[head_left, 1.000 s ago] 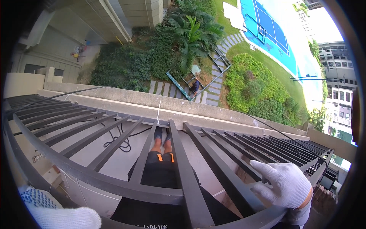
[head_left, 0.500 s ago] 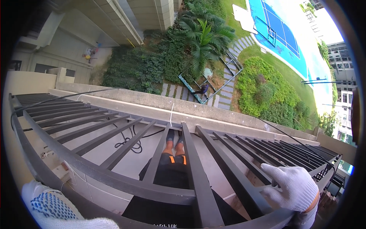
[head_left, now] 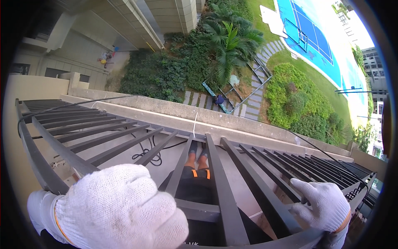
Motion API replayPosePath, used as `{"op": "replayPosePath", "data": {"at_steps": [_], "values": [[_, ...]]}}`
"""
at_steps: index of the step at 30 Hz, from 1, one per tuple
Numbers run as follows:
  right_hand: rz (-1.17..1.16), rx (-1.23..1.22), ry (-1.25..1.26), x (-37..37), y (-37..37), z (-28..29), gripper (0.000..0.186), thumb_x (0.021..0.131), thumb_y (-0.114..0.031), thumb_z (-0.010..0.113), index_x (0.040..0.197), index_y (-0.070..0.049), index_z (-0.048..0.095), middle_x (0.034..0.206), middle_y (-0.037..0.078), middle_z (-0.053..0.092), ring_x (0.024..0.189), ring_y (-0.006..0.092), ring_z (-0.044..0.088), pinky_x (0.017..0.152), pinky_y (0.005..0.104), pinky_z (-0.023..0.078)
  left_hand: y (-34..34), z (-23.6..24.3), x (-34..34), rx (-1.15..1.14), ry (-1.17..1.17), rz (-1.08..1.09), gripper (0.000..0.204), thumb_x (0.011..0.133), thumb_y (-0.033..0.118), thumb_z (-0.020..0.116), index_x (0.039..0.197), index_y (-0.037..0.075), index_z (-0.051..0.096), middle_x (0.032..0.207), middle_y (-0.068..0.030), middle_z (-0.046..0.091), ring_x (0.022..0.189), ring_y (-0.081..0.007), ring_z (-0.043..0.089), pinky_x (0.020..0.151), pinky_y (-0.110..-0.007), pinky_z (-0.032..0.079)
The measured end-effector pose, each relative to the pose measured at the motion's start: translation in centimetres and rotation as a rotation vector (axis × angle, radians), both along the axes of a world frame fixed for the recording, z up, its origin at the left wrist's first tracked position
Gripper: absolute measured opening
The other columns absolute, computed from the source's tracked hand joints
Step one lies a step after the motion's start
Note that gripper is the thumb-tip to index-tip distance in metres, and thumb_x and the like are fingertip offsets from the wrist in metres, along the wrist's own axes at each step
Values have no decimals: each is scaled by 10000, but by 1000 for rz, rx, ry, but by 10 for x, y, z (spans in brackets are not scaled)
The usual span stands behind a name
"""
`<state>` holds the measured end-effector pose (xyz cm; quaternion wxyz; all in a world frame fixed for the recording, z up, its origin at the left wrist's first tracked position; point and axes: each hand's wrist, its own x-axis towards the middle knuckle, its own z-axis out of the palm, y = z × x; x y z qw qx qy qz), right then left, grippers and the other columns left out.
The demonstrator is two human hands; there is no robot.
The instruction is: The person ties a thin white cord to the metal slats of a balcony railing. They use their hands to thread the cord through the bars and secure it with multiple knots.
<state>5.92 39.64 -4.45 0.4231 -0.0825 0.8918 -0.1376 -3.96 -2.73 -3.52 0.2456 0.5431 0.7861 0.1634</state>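
Note:
Both my hands wear white knitted gloves. My left hand [head_left: 120, 207] is large at the lower left, above the dark metal railing [head_left: 265, 195]. Its fingers are curled closed, and whatever they may hold is hidden. It covers part of the railing's curved handrail. On the right, my right hand [head_left: 321, 205] rests by the same handrail. Its index finger points out toward the bars and the thumb stands apart; the other fingers are mostly hidden. My feet [head_left: 197, 150] and legs show between the bars, on the pale floor behind the railing.
A black cable [head_left: 147, 155] lies coiled on the floor. Beyond the railing runs a concrete ledge [head_left: 166, 108], with a drop past it. Far below, a person [head_left: 218, 99] is beside a metal frame [head_left: 248, 96] near a palm [head_left: 230, 45]. Blue courts [head_left: 311, 33] lie at upper right.
My left hand has swung in from the lower left edge, turned back-up and closed over the railing. My right hand keeps its place. The view has shifted slightly; the person below has moved.

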Motion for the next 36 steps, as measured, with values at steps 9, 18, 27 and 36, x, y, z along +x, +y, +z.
{"op": "replayPosePath", "data": {"at_steps": [9, 18, 27, 36], "values": [[8, -17, 3, 0, 2, 0, 733, 967, -324, 924, 1590, 19, 747, 980, 180, 847, 893, 400, 869, 829, 495, 690, -2, -8, 2, -428, -13, 98, 464, 1016, 404, 905, 1301, 51, 810, 1065, -119, 794, 990, -340, 762, 986, -490, 627], [-6, -17, -19, -1, 3, 0, 736, 974, -319, 917, 1604, 18, 739, 969, 167, 851, 890, 388, 874, 823, 488, 692, 0, -8, -3, -480, -89, 71, 564, 997, 443, 938, 1372, 47, 792, 1092, -128, 798, 1021, -339, 767, 997, -488, 626], [-5, 7, -61, -5, 1, 2, 726, 993, -325, 908, 1609, 20, 741, 963, 176, 854, 885, 386, 882, 816, 494, 698, -2, -8, -8, -522, -183, 52, 584, 1019, 461, 925, 1410, 48, 795, 1116, -140, 812, 1027, -342, 789, 999, -482, 635], [2, 7, -56, -4, 2, 2, 714, 999, -325, 910, 1607, 11, 747, 978, 174, 861, 903, 391, 883, 819, 496, 698, -1, -9, -7, -549, -176, 65, 578, 1019, 466, 920, 1400, 46, 810, 1103, -141, 818, 1033, -340, 794, 1004, -483, 634]]}}
